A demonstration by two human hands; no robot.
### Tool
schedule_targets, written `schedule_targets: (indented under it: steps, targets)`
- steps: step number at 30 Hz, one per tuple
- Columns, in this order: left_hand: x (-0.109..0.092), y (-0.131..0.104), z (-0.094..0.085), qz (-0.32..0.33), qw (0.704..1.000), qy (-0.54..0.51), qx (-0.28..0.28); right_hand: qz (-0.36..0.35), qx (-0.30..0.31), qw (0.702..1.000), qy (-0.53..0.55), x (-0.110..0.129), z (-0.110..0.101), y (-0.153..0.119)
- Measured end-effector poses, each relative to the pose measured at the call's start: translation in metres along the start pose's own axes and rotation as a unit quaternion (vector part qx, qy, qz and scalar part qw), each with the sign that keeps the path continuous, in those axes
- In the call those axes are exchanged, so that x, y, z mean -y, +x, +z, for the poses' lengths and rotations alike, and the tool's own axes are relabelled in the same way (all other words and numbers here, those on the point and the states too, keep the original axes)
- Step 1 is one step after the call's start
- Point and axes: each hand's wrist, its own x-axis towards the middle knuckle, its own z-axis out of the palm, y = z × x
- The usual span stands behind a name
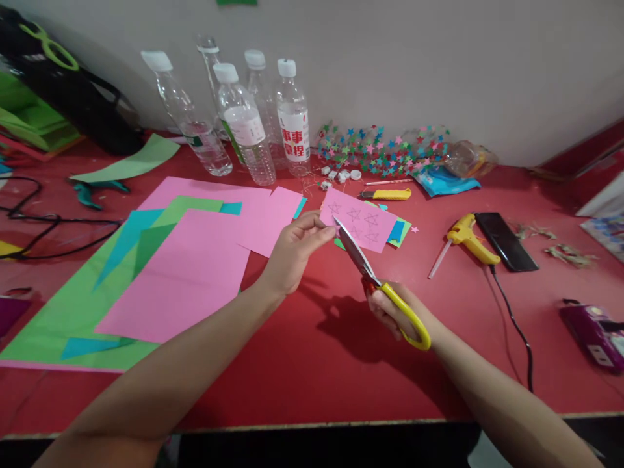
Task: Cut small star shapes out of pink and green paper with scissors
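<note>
My right hand (394, 312) grips a pair of scissors (359, 260) with yellow and red handles, blades pointing up and left. My left hand (295, 253) pinches a small piece of pink paper, mostly hidden by the fingers, close to the scissor tips. Beyond the blades is a pink card (375, 218) with several stars drawn on it, above blue and green scraps (398, 234). A tiny cut pink star (415, 229) lies to its right. Left of my left hand, pink sheets (195, 279) overlap green paper (63, 305).
Several plastic bottles (294, 130) stand along the wall, beside a clear bottle covered in colored stars (380, 151). A yellow utility knife (387, 194) lies in front. To the right are a yellow glue gun (470, 239), a black phone (507, 240) and a purple power strip (595, 335).
</note>
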Motion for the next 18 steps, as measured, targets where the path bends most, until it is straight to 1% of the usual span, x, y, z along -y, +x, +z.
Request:
schedule_targets:
  steps: [2,4,7,12,18]
  targets:
    - [0.002,0.000,0.000,-0.020,0.999,-0.039,0.024,0.000,0.006,1.000,0.008,0.000,-0.001,0.000]
    - [0.005,-0.001,0.001,-0.031,0.997,-0.068,0.036,0.004,0.008,1.000,0.011,0.002,-0.001,0.000]
    - [0.008,-0.001,0.001,-0.041,0.995,-0.088,0.034,0.009,-0.001,1.000,0.002,0.009,0.000,0.000]
    - [0.010,0.001,0.001,-0.027,0.993,-0.109,0.022,0.017,-0.009,1.000,-0.004,0.017,0.003,0.000]
    - [0.010,0.001,0.002,-0.031,0.992,-0.123,0.017,0.015,-0.020,1.000,0.014,0.010,0.005,0.003]
